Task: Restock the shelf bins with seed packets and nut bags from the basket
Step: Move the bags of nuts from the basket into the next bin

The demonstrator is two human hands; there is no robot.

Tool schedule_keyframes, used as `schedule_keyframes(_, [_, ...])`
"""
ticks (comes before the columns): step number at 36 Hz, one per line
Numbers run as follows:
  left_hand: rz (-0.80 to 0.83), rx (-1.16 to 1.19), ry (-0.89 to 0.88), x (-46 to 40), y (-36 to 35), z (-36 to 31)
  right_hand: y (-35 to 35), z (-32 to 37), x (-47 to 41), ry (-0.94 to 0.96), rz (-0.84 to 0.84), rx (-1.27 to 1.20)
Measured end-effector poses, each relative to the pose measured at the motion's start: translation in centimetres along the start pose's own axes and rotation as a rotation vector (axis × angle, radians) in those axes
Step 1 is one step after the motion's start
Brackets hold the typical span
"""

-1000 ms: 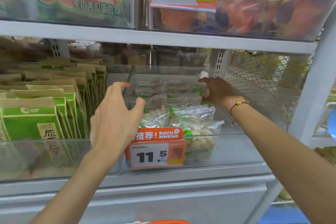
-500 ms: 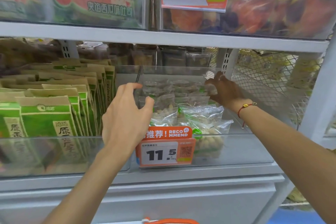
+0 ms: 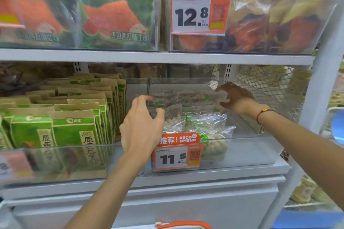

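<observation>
Clear nut bags (image 3: 208, 122) lie piled in a transparent shelf bin (image 3: 251, 154) on the middle shelf. My left hand (image 3: 141, 126) hovers at the bin's left wall, fingers curved and apart, holding nothing. My right hand (image 3: 234, 98) reaches deep over the back of the pile, fingers spread, empty, with a red cord bracelet on the wrist. Green and brown seed packets (image 3: 74, 126) stand in rows in the left bin (image 3: 74, 161). Only the orange handle of the basket (image 3: 184, 224) shows at the bottom edge.
An orange 11.5 price tag (image 3: 176, 156) hangs on the nut bin's front. The shelf above (image 3: 149, 56) holds bins of bread bags and a 12.8 tag (image 3: 199, 11). Wire mesh (image 3: 270, 87) closes the right side beside a white upright post (image 3: 323, 72).
My right hand has opened and lifted off the rear nut bags. My left hand stays by the bin's left wall. The camera has tilted upward.
</observation>
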State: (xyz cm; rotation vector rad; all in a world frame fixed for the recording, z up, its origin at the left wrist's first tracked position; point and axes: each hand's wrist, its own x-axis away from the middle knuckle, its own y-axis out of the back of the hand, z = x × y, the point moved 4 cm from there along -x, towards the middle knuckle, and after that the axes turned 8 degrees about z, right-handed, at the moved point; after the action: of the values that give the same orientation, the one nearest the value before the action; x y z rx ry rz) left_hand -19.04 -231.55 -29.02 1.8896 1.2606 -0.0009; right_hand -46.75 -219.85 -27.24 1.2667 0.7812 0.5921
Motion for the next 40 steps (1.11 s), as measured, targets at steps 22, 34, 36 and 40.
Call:
schedule_keyframes(22, [0.283,0.155,-0.027,18.1,4.9,10.6,-9.2,19.1,24.0,0.486,0.617,0.143])
schedule_keyframes(34, [0.973,-0.234,0.228,29.9,-1.3,24.0,-27.8,19.9,31.2,0.329,1.134,0.086])
schedule_keyframes(36, [1.121,-0.184,0.210,32.0,-2.1,24.9,-29.3,20.1,32.9,0.328,1.145,0.009])
schedule_keyframes(40, [1.289,-0.430,0.036,35.2,-3.5,26.6,-32.0,21.8,35.4,0.296,1.175,-0.223])
